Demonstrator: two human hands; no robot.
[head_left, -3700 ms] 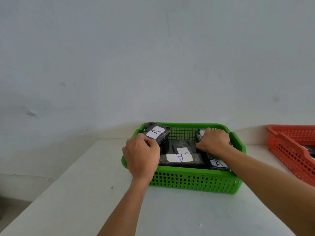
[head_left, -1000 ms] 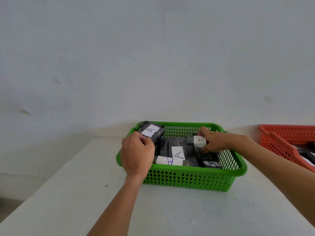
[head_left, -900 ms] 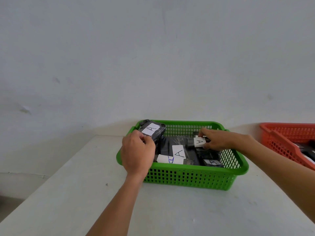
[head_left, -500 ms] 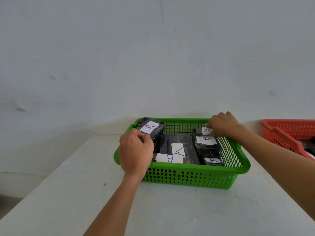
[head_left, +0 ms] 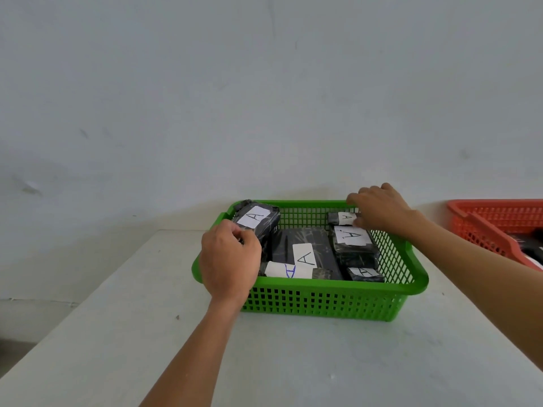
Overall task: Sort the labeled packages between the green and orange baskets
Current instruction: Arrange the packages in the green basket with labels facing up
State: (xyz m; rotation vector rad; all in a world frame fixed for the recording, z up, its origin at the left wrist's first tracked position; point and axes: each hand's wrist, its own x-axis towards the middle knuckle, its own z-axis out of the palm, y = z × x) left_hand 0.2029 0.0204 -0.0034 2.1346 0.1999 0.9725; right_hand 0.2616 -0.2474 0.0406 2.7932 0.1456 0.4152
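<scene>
A green basket stands on the white table and holds several black wrapped packages with white "A" labels. My left hand grips the near end of a tilted package at the basket's back left corner. My right hand is over the back right corner, its fingers curled at the far rim and its thumb on a small labeled package. Other packages lie flat: a large one in the middle, one on the right, and a small one at the front right. A roll-like package lies at the front.
The orange basket stands at the right edge, partly cut off, with dark items inside. The white table ends at a left edge next to a lower floor area. A pale wall stands close behind both baskets.
My right hand set a labeled package down on the right side of the green basket and moved to its back right corner. My left hand stayed on the tilted package.
</scene>
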